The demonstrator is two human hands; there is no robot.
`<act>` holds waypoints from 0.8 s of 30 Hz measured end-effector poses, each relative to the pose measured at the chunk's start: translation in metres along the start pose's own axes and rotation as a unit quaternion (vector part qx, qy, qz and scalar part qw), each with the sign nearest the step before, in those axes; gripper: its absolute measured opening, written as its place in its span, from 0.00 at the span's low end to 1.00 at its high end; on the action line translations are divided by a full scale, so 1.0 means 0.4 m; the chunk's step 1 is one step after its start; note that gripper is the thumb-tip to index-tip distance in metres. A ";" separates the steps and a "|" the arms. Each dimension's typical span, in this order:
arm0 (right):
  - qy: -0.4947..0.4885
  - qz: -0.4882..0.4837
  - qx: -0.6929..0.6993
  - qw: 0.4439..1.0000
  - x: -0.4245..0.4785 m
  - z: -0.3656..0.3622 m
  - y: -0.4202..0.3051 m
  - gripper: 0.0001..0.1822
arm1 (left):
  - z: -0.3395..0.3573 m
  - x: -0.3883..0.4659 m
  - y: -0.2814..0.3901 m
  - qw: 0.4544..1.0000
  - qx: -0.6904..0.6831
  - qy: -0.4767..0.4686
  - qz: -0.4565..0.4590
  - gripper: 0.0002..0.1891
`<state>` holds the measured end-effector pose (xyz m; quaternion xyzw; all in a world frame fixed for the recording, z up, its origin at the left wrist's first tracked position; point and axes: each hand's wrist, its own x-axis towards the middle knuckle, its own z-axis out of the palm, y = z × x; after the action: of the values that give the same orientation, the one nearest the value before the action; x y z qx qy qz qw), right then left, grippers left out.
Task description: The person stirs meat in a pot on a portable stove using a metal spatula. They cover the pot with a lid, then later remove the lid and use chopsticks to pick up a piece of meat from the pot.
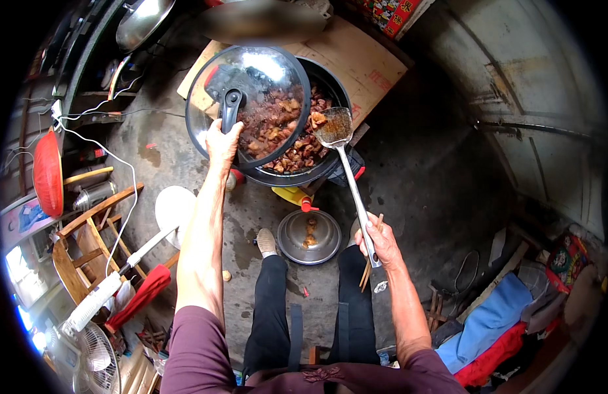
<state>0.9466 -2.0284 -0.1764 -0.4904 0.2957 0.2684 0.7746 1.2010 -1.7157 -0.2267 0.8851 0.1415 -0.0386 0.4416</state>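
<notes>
My left hand [224, 143] grips the black handle of a glass pan lid [277, 88], which is held over the left part of a dark wok [340, 88]. Chunks of browned meat [304, 155] fill the wok, seen partly through the glass. In my right hand [382, 241] are the handle of a metal spatula [335, 125] and a pair of wooden chopsticks [367, 276]. The spatula's blade is at the wok's right rim, with a piece of meat on its left corner. Below, a metal basin [309, 246] on the floor has brownish bits on it.
Flattened cardboard [368, 64] lies beyond the wok. A yellow bottle with a red cap [294, 196] is between wok and basin. At the left are a wooden chair [82, 261], a white fan [94, 349] and loose white cables. Clothes [491, 320] are piled at the lower right.
</notes>
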 end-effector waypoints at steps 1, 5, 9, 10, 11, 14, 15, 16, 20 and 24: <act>0.004 0.000 -0.003 1.000 -0.002 0.003 -0.001 0.25 | 0.005 0.003 -0.005 1.000 -0.006 0.004 0.009 0.16; 0.008 0.008 0.003 1.000 -0.012 0.008 -0.009 0.23 | 0.030 0.012 -0.022 0.999 -0.011 0.018 0.031 0.16; 0.019 0.012 -0.006 1.000 -0.033 0.022 -0.012 0.23 | 0.028 0.031 -0.032 1.000 0.012 -0.014 0.021 0.19; 0.019 0.012 -0.003 1.000 -0.037 0.026 -0.011 0.24 | 0.023 0.035 -0.032 0.999 0.021 -0.028 0.006 0.21; 0.019 0.011 0.000 1.000 -0.042 0.030 -0.009 0.24 | 0.018 0.036 -0.032 0.999 0.029 -0.042 -0.009 0.22; 0.014 0.012 0.012 1.000 -0.054 0.049 -0.012 0.25 | 0.008 0.027 -0.015 0.997 0.077 -0.020 0.010 0.26; 0.012 0.013 0.017 1.000 -0.058 0.056 -0.013 0.26 | 0.002 0.022 -0.007 0.995 0.097 -0.005 0.006 0.27; 0.011 0.009 0.020 1.000 -0.061 0.062 -0.011 0.26 | -0.008 0.014 0.000 0.993 0.116 0.012 0.003 0.28; 0.020 -0.003 0.047 0.999 -0.086 0.081 0.001 0.27 | -0.026 -0.093 0.081 0.992 0.072 0.097 0.021 0.17; 0.044 -0.016 0.075 0.996 -0.115 0.127 0.015 0.24 | 0.028 -0.354 0.171 0.995 -0.039 0.024 0.085 0.08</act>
<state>0.9207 -1.9853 -0.1294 -0.4472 0.3406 0.2112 0.7996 1.0857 -1.7942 -0.1533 0.8767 0.0781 0.0256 0.4741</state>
